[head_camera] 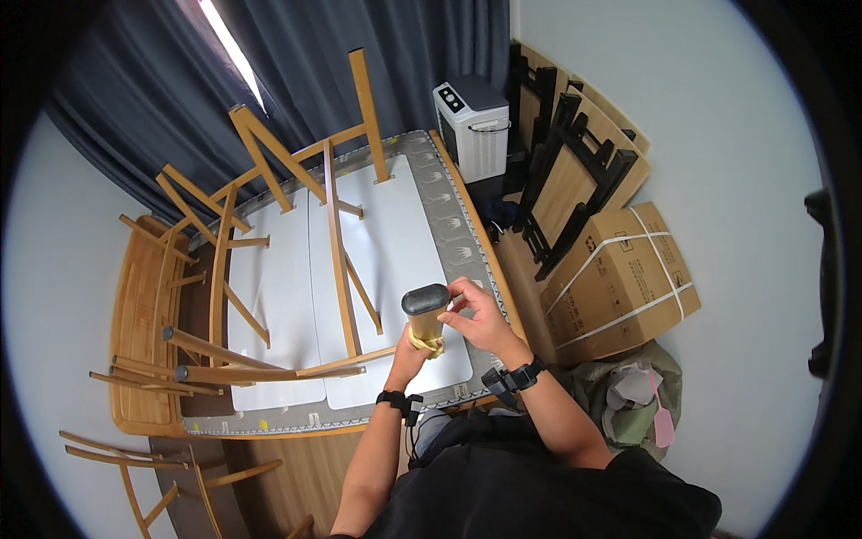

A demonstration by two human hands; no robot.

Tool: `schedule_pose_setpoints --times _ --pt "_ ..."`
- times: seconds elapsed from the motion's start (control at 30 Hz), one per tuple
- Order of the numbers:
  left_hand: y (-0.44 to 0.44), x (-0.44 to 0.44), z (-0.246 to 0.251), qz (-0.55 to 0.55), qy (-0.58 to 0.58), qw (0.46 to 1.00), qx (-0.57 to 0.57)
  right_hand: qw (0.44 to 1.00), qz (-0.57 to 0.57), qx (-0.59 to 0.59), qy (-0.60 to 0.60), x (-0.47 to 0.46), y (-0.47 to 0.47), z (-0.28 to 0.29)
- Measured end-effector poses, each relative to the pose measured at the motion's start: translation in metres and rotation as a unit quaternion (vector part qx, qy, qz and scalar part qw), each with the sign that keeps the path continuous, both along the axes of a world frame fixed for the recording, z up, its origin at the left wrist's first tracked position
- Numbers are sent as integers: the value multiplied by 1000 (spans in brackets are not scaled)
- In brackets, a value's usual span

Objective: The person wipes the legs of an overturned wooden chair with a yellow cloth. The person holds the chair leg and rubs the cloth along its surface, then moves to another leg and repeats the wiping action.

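Note:
Two white tabletops [279, 323] with wooden leg frames lie upside down on a mattress [444, 202]. A wooden leg [425, 328] points up towards me, topped by an oval black end cap [425, 299]. Wrapped around this leg, just below the cap, is a yellow strip [429, 345]. My left hand [407, 356] grips the leg at the strip. At the cap's right side is my right hand [477, 316], index finger by the cap's edge and thumb against the leg below it. Whether those fingers pinch anything, I cannot tell.
Other wooden legs [340, 249] stick up across the bed. To the right are a strapped cardboard box [606, 290], black-framed boards [572, 175] and a white appliance [481, 141]. A sack [663, 357] holds a pink flyswatter [663, 428]. Wooden chair parts [128, 458] stand at lower left.

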State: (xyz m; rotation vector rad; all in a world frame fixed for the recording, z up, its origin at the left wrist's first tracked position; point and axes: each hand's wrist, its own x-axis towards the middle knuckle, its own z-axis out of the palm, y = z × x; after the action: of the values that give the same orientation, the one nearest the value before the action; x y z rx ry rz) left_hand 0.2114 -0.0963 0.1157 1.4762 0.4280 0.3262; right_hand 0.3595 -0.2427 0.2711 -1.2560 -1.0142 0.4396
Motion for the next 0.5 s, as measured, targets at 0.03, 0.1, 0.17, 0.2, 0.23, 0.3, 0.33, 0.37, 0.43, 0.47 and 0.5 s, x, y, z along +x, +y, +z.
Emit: schedule_pose_setpoints --times 0.03,0.1,0.17,0.2,0.23,0.3,0.33,0.37,0.43,0.47,0.5 --pt "0 0 -1 -1 -3 1000 -7 1000 -1 0 0 0 0 0" --pt "-1 -1 -2 -2 -9 1000 -18 1000 -2 0 -2 0 0 0" --pt "0 -2 -3 -9 -3 999 -31 1000 -7 3 -10 -1 -1 0" --pt "0 -2 -5 -13 -1 999 -36 1000 -6 0 -8 -1 -1 1" --pt "1 -2 -7 -11 6 999 -29 1000 -9 -1 -11 -1 -1 1" --pt "2 -2 -12 -8 22 1000 -16 1000 -14 -3 -11 -2 -1 1" --pt "3 -2 -15 -9 22 1000 -12 1000 -17 -5 -9 -3 -1 1" --pt "4 -2 -17 -10 22 1000 -9 1000 -22 -2 -13 -4 -2 1" --pt "5 -2 -21 -13 21 1000 -2 1000 -19 -7 -8 -4 -2 2" --pt "6 -3 -21 -15 21 1000 0 1000 -21 -5 -13 -4 -2 3" --pt "6 -2 -22 -14 34 999 4 1000 -19 -8 -8 -5 -2 3"
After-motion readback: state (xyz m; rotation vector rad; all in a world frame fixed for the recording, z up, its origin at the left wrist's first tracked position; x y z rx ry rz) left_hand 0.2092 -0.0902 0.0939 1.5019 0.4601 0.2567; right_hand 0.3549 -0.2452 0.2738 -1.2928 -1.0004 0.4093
